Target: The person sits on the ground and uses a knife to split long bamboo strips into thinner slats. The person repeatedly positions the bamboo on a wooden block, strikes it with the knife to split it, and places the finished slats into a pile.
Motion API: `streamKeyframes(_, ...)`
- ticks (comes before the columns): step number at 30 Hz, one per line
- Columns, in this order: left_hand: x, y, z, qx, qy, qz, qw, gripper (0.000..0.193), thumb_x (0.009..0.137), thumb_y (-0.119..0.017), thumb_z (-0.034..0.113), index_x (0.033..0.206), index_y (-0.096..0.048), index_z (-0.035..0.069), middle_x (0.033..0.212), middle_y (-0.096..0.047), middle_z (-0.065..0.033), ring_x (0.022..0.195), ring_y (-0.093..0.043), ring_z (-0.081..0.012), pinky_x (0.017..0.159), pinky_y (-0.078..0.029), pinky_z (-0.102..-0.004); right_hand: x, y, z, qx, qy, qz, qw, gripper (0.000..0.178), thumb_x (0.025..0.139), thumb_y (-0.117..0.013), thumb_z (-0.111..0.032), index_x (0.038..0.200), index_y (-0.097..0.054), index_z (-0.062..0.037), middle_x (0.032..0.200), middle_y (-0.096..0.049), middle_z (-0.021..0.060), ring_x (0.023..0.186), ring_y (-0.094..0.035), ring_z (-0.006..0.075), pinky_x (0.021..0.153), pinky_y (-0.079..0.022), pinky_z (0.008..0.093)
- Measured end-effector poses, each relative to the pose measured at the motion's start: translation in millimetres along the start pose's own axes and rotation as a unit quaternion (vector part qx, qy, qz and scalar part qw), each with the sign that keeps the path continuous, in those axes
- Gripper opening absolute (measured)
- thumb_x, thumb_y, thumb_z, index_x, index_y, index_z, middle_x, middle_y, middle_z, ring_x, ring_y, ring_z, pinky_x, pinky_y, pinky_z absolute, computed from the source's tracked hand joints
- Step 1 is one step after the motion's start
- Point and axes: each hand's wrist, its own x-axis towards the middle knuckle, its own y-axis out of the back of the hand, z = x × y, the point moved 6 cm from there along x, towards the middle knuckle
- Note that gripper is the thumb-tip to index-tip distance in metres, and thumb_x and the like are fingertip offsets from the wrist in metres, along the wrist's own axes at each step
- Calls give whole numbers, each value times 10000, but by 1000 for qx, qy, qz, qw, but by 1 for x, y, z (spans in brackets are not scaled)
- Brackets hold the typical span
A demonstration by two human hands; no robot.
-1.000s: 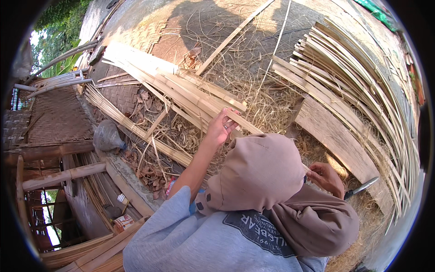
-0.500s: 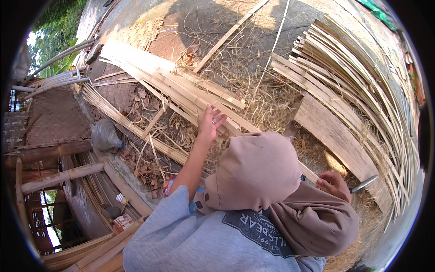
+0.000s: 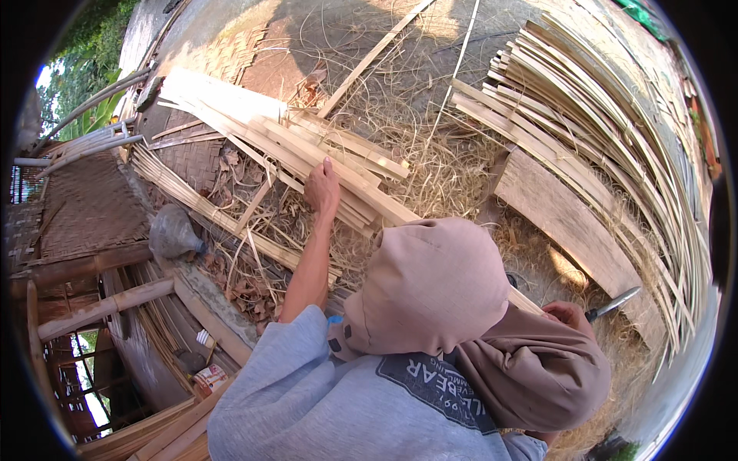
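Observation:
My left hand point(image 3: 321, 188) is closed at the edge of a long pale bamboo strip point(image 3: 384, 202), its thumb on top and its fingers curled. That strip lies among other bamboo strips point(image 3: 296, 150) and passes behind my left knee point(image 3: 434, 284). Its near end shows again between my knees, where the fingers of my right hand point(image 3: 569, 315) are closed around it. Right beside that hand is a knife point(image 3: 613, 303) with a dark handle. My right knee covers much of the hand, so whether it also grips the handle cannot be seen.
A broad plank point(image 3: 565, 219) and a large stack of bamboo strips point(image 3: 600, 131) lie to the right. Curly shavings point(image 3: 461, 177) litter the ground. At the left are a clear plastic jug point(image 3: 175, 230), thin slats point(image 3: 192, 200) and a bamboo frame point(image 3: 108, 307).
My left hand has gone from open, palm up over the strips, to closed at the strip's edge, slightly farther left. More of the knife's handle shows beside my right hand.

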Motion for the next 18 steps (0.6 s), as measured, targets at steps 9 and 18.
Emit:
streamKeyframes(9, -34, 8, -28, -174, -5, -18, 984, 547, 1095, -452, 418, 780, -630, 8, 637, -631, -114, 557, -602, -253, 570, -479, -424, 31, -15, -8, -28, -31, -149, 988, 260, 976, -742, -211, 1119, -712, 4, 950, -746, 63, 909, -678, 107, 785, -533, 274)
streamKeyframes(18, -190, 15, 78, -523, 165, -410, 728, 309, 1035, -646, 351, 1085, -679, 48, 930, -717, -42, 573, -599, -82, 513, -494, -228, 111, -170, -67, -50, 210, -356, 909, 388, 1029, -648, -282, 1322, -662, -28, 1118, -741, 74, 997, -668, 146, 889, -541, 333)
